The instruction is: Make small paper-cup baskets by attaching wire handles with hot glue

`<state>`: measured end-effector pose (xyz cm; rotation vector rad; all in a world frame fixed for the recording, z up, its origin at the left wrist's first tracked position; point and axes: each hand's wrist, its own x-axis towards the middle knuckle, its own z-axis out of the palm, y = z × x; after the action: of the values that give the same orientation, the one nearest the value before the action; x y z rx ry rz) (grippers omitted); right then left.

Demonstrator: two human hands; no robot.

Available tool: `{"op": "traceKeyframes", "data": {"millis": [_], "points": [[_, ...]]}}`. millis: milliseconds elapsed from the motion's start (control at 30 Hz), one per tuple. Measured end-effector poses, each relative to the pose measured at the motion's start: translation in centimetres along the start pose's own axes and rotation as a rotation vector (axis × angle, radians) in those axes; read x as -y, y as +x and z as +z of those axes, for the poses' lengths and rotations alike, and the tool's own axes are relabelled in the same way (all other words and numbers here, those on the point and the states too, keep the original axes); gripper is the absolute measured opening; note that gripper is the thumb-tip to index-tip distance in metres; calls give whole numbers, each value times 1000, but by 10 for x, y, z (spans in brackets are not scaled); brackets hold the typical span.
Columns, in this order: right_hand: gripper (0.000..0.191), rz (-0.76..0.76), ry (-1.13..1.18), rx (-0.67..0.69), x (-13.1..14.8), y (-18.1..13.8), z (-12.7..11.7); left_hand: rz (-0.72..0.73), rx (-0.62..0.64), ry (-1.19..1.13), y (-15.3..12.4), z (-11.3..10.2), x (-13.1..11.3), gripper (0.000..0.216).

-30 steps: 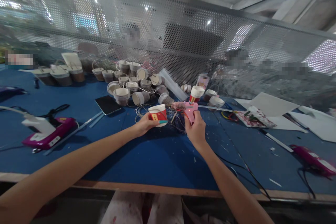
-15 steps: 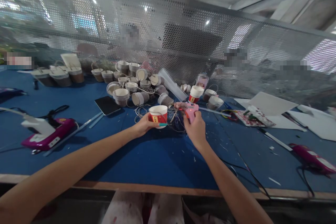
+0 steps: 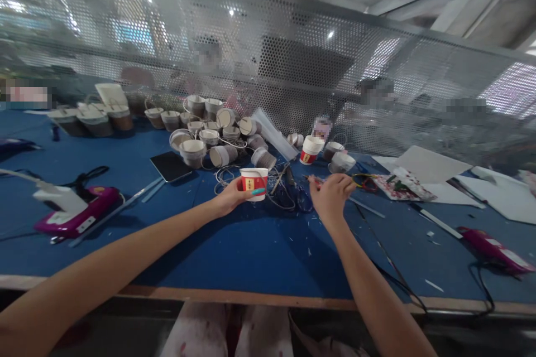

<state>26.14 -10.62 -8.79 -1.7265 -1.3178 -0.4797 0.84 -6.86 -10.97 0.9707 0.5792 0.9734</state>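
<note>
My left hand is closed around a small white paper cup with a red band and a yellow label. The cup is upright, held over the table, its rim facing up. To its right, my right hand is curled over a glue gun, which it mostly hides; only a bit near the nozzle shows. A clear glue stick sticks out behind that hand. Scissors with dark blue handles lie between the hands, beside a tangle of thin twine.
Several twine-wrapped cups are heaped at the back. A stack of red-and-white cups stands behind my right hand. A phone and a purple power strip lie left. Papers and another purple strip lie right.
My right hand has moved right with the pink glue gun, away from the cup, and has turned over it. The scissors are now uncovered. The cup in my left hand has become more upright.
</note>
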Motion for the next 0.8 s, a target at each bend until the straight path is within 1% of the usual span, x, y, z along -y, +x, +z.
{"op": "traceKeyframes", "data": {"millis": [33, 67, 100, 167, 200, 267, 300, 400, 433, 500, 567, 600, 633, 800], "points": [[37, -75, 99, 58, 10, -4, -3, 5, 5, -3, 1, 0, 1, 60], [33, -151, 232, 146, 21, -8, -5, 13, 8, -3, 1, 0, 1, 61], [31, -207, 380, 262, 31, -14, -6, 23, 10, 4, 1, 0, 2, 61], [33, -233, 636, 526, 48, -28, -7, 50, 12, 44, 2, 0, 4, 61], [34, -226, 726, 626, 54, -34, -6, 70, 7, 77, 2, 0, 4, 61], [40, -171, 809, 739, 61, -45, -2, 111, -5, 158, 2, 0, 5, 59], [42, -129, 835, 769, 63, -49, 1, 124, -7, 193, 1, 0, 5, 58], [41, 56, 949, 830, 62, -51, 8, 116, -2, 234, 1, 1, 4, 58], [39, 124, 1001, 872, 61, -49, 8, 107, -2, 228, 1, 2, 4, 59], [34, 226, 1096, 1017, 60, -45, 7, 100, -7, 202, 1, 2, 5, 58], [33, 258, 1176, 1159, 60, -40, 2, 103, 1, 159, 2, 0, 6, 58], [34, 264, 1222, 1197, 60, -38, 0, 105, 7, 136, 2, 0, 7, 58], [35, 274, 1272, 1207, 60, -36, -3, 104, 12, 115, 2, -1, 7, 58], [34, 380, 1499, 1104, 61, -27, -15, 39, 18, 54, 0, 0, 5, 58]]}}
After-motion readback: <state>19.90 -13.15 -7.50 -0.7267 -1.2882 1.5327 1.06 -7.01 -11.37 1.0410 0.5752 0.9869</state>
